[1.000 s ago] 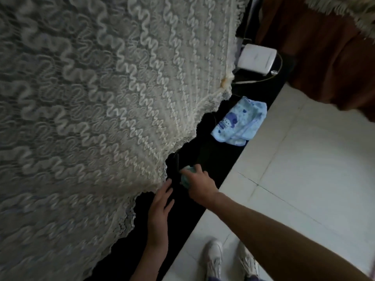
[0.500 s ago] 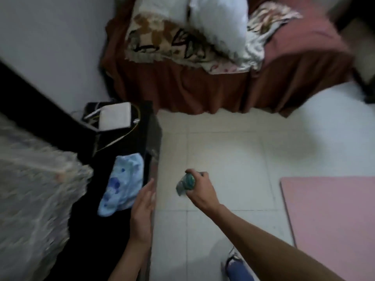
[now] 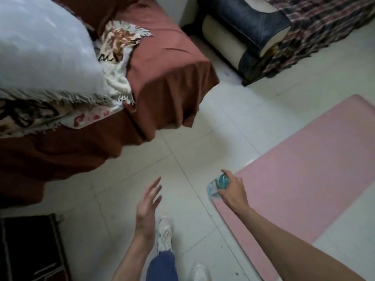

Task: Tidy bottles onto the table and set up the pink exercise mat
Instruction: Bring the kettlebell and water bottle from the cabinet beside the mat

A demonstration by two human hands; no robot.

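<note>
My right hand [image 3: 232,189] is shut around a clear plastic bottle with a teal cap [image 3: 218,184], held by its top just above the near left corner of the pink exercise mat [image 3: 304,169]. The mat lies flat on the white tiled floor, running from the lower middle up to the right edge. My left hand [image 3: 147,207] hangs open over the tiles, fingers spread, holding nothing. The table with the lace cloth is out of view.
A bed with a rust-brown cover [image 3: 166,63], a white pillow [image 3: 40,47] and patterned blankets fills the upper left. A sofa with dark cushions [image 3: 253,19] stands at the upper right. A black stand [image 3: 30,248] sits at the lower left. My white shoes [image 3: 165,232] are on the tiles.
My view has swung right, away from the lace-covered table toward the bed and mat. My right hand, still gripping the bottle, has moved over the mat's corner; my left hand has come off the black shelf.
</note>
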